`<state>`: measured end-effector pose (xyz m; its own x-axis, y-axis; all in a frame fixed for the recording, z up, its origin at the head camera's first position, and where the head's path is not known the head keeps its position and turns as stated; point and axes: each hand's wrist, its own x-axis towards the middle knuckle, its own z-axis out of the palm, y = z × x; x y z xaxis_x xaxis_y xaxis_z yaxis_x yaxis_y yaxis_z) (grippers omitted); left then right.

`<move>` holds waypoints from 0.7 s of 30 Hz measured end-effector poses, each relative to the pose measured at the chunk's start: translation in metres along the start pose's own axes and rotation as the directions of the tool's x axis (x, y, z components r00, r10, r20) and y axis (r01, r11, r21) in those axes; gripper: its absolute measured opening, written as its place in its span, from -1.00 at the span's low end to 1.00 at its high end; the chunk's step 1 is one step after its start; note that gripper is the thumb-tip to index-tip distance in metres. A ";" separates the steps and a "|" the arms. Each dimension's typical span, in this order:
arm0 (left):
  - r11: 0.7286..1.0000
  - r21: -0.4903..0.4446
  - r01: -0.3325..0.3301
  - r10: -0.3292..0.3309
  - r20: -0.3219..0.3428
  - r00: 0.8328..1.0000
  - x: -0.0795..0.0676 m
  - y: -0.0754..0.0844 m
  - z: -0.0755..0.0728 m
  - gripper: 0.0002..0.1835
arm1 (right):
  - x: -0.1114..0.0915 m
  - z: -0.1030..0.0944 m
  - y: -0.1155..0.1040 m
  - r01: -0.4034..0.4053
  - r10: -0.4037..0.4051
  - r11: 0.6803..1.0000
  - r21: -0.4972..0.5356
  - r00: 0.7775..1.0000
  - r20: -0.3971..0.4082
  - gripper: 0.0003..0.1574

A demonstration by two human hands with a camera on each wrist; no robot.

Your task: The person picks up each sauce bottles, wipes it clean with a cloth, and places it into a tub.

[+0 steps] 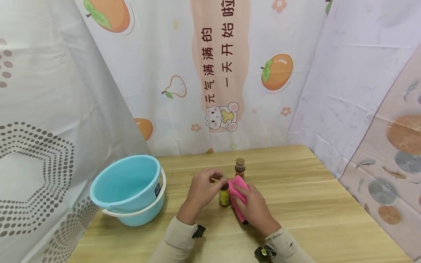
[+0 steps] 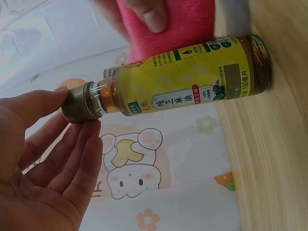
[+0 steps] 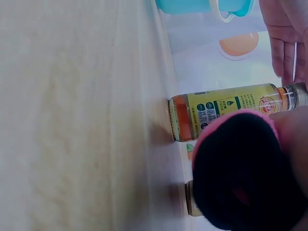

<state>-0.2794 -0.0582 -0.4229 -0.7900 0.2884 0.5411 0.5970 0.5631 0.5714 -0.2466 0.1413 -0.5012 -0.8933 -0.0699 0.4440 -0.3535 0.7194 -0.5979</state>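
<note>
A small glass bottle of sesame oil (image 1: 224,197) with a yellow label stands upright on the table. My left hand (image 1: 201,189) pinches its gold-brown cap (image 2: 79,103) between thumb and fingertips. Beside the bottle's right side, my right hand (image 1: 252,206) grips a pink fuzzy cloth (image 1: 239,186). In the left wrist view the cloth (image 2: 185,24) lies against the labelled side of the bottle (image 2: 183,79). The right wrist view shows the cloth's black side (image 3: 245,173). Just behind the cloth stands a second brown-capped bottle (image 1: 240,166), its lower part hidden.
A light blue bucket (image 1: 131,219) with a white handle (image 1: 131,213) stands at the left of the wooden table (image 1: 315,215). Printed curtains (image 1: 158,120) hang behind the table and along both sides.
</note>
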 end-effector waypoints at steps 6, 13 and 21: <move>0.999 -0.017 -0.035 0.035 0.007 0.999 0.002 0.000 -0.001 -0.88 | 0.002 -0.003 -0.004 0.055 -0.052 0.998 0.030 0.995 -0.084 -0.46; 0.998 -0.023 -0.055 0.056 0.036 0.998 0.002 -0.001 0.000 -0.86 | 0.001 -0.006 -0.006 0.130 -0.121 0.990 0.048 0.981 -0.151 -0.43; 0.999 -0.016 -0.043 0.044 0.050 0.998 0.001 -0.001 -0.002 -0.85 | 0.001 -0.004 -0.006 0.093 -0.086 0.994 0.062 0.991 -0.100 -0.49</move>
<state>-0.2802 -0.0595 -0.4219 -0.7689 0.3511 0.5344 0.6328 0.5376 0.5573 -0.2446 0.1404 -0.4943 -0.8274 -0.0625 0.5581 -0.4514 0.6653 -0.5947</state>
